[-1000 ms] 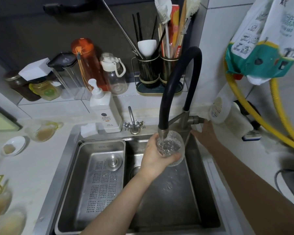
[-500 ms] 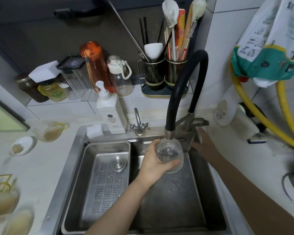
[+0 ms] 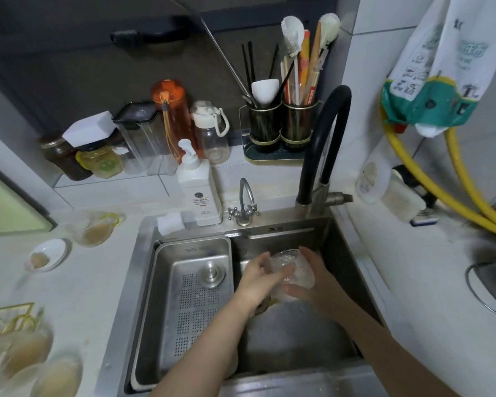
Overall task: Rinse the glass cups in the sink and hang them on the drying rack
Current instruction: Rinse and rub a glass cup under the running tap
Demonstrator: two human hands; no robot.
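Both hands gripped the glass cup (image 3: 294, 267) over the sink (image 3: 298, 333); left hand (image 3: 258, 277) wrapped its side. Right hand (image 3: 312, 282) cradled it opposite.

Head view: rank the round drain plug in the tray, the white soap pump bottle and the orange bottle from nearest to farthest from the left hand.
From the left hand:
1. Round drain plug, just to its left, on the perforated tray in the sink.
2. White soap pump bottle, on the sink's back edge, up and left.
3. Orange bottle, farther back on the ledge by the wall.
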